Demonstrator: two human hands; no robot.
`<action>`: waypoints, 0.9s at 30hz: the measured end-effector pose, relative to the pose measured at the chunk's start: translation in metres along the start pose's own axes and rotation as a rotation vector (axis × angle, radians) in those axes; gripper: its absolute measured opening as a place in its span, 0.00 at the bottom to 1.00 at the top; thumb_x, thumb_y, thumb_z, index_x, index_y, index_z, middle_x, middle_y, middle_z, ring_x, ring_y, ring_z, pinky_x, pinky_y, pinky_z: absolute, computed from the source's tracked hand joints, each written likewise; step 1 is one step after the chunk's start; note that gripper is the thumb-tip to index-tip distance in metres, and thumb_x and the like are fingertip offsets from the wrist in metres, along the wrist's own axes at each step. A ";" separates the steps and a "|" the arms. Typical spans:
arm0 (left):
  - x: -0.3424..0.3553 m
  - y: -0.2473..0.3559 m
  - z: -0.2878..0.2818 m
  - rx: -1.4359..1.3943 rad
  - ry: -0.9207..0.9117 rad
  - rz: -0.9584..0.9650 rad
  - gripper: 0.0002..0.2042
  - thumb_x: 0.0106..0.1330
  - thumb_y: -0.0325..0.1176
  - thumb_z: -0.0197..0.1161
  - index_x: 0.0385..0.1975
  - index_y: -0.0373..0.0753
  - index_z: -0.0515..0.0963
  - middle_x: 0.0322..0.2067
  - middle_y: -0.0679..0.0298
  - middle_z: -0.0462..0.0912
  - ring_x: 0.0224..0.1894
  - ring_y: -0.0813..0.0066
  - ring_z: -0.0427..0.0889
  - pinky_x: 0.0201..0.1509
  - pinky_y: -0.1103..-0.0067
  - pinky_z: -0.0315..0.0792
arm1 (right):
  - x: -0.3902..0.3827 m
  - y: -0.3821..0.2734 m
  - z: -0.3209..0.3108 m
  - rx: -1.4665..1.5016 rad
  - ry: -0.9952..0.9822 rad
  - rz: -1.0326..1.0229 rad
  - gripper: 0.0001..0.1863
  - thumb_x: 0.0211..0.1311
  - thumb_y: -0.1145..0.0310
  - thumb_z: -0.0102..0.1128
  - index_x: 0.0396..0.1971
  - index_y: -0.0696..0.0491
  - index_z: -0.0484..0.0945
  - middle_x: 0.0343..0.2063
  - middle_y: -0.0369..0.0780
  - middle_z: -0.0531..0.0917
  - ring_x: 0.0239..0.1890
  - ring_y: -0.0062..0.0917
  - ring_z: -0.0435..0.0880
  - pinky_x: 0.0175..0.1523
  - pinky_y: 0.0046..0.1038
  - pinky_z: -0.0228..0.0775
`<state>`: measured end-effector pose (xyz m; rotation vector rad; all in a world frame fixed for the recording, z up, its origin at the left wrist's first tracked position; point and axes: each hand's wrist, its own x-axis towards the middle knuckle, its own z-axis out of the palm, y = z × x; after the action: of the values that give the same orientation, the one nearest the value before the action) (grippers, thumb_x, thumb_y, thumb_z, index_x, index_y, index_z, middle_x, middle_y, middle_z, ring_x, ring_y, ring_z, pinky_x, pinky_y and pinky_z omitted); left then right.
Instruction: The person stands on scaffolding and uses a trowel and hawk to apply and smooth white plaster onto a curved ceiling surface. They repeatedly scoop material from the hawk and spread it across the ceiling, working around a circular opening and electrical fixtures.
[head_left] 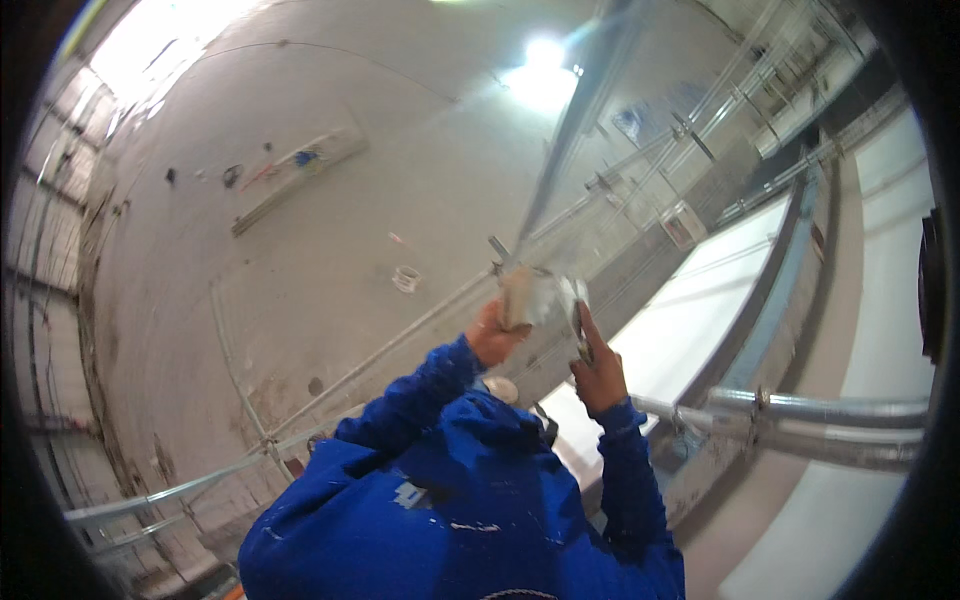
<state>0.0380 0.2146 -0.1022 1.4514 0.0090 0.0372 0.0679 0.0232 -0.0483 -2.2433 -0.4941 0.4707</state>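
Both my hands are raised close together in front of my blue jacket. My left hand is closed round a pale beige, flat-sided thing; its far side looks whitish and smeared, and its kind is too blurred to tell. Just to the right, my right hand grips a putty knife, its blade upward and coated with white paste. The index finger lies stretched along the tool. Blade and pale thing are close to each other; whether they touch I cannot tell.
Metal scaffold tubes run at the right, with another tube at the lower left. White panels slope along the right side. Far below is a grey floor with a long plank on it. A bright lamp glares ahead.
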 end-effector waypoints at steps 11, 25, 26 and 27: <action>-0.009 -0.022 0.004 0.123 -0.102 -0.129 0.22 0.50 0.21 0.58 0.48 0.35 0.64 0.42 0.62 0.73 0.45 0.72 0.71 0.48 0.76 0.67 | 0.004 0.006 -0.005 -0.014 0.026 -0.071 0.42 0.41 0.78 0.50 0.61 0.40 0.49 0.39 0.56 0.74 0.39 0.50 0.74 0.44 0.35 0.69; -0.003 -0.024 -0.002 0.230 0.015 -0.198 0.22 0.49 0.24 0.59 0.47 0.35 0.64 0.36 0.63 0.73 0.40 0.71 0.72 0.44 0.76 0.67 | 0.014 -0.024 -0.014 0.216 -0.243 0.155 0.40 0.42 0.74 0.48 0.61 0.41 0.49 0.43 0.55 0.73 0.44 0.45 0.73 0.50 0.33 0.63; 0.001 -0.024 -0.003 0.298 0.033 -0.114 0.22 0.49 0.25 0.59 0.46 0.35 0.64 0.35 0.63 0.73 0.38 0.72 0.72 0.41 0.76 0.68 | 0.014 -0.021 -0.013 0.212 -0.210 0.065 0.40 0.43 0.74 0.48 0.61 0.43 0.49 0.40 0.54 0.74 0.40 0.44 0.75 0.47 0.33 0.65; 0.001 -0.028 -0.005 0.369 0.050 -0.045 0.21 0.49 0.25 0.59 0.46 0.34 0.64 0.33 0.63 0.73 0.36 0.72 0.73 0.38 0.76 0.69 | 0.012 -0.018 -0.011 0.210 -0.183 -0.020 0.39 0.43 0.74 0.48 0.61 0.44 0.50 0.38 0.54 0.76 0.36 0.44 0.77 0.44 0.33 0.66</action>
<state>0.0393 0.2159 -0.1301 1.8182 0.0932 0.0363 0.0798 0.0338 -0.0302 -2.0030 -0.5340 0.6890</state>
